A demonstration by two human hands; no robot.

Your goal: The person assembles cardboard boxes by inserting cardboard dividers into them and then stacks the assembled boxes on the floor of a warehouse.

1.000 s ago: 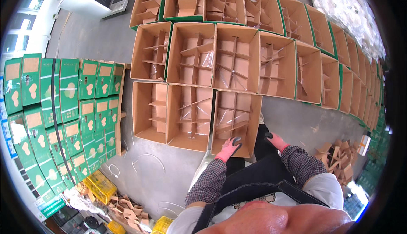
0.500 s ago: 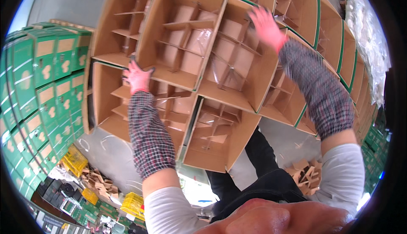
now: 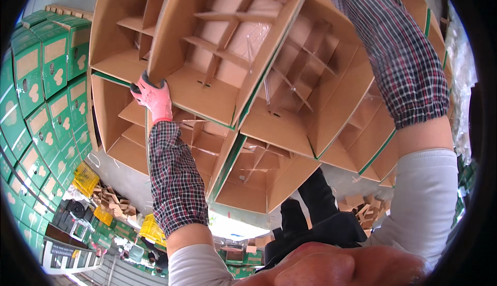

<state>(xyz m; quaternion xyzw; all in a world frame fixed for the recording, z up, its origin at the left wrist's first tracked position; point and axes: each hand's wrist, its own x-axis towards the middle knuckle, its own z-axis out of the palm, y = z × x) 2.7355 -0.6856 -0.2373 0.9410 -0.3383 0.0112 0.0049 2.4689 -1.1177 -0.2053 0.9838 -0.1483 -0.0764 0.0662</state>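
Open cardboard boxes with crossed cardboard dividers fill the middle. My left hand, in a pink glove with dark fingertips, is closed over the near left corner of a large open box. Crossed dividers and some clear plastic show inside that box. Just right of it stands another open box with dividers. My right arm, in a checked sleeve, reaches far over the boxes on the right. Only a sliver of my right hand shows at the upper edge; its fingers are out of sight.
Green cartons are stacked high at the left. Yellow crates and cardboard scraps lie on the floor at the lower left, with more scraps near my legs. Clear plastic wrap hangs at the far right.
The boxes appear larger and closer. My right hand has reached farther away, almost out of the picture. My left hand has stayed at the box corner, its fingers now drawn in around it.
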